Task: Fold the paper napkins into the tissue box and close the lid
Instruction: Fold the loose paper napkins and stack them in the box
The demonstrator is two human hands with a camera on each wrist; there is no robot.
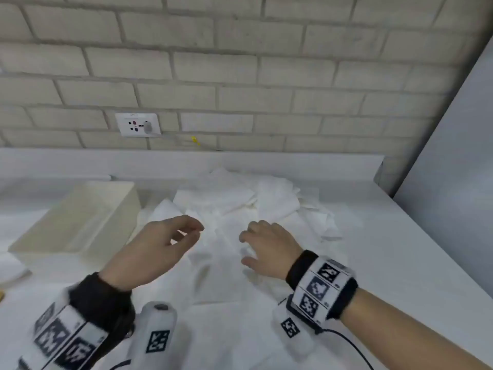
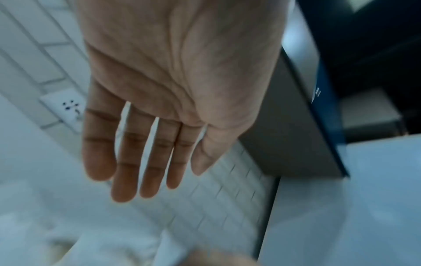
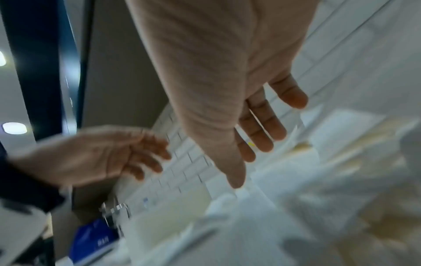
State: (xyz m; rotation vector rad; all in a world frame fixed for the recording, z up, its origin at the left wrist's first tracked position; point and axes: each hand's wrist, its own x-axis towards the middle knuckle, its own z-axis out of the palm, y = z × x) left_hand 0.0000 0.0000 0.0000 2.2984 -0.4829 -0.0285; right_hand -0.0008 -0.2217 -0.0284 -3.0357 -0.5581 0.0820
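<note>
A loose heap of white paper napkins (image 1: 256, 206) covers the middle of the white table, blurred in the right wrist view (image 3: 307, 216). An open cream tissue box (image 1: 77, 220) sits to its left, and looks empty. My left hand (image 1: 170, 236) hovers over the heap's near left edge, fingers relaxed and holding nothing; the left wrist view shows its fingers (image 2: 127, 171) straight. My right hand (image 1: 256, 244) hangs just above the napkins at the heap's near middle, fingers loosely spread, also empty (image 3: 257, 136). No lid is clearly in view.
A white brick wall with a socket (image 1: 138, 124) stands behind the table (image 1: 400, 263). A grey panel (image 1: 458, 145) closes off the right side. A white rounded object (image 1: 10, 271) lies at the far left edge, partly cut off.
</note>
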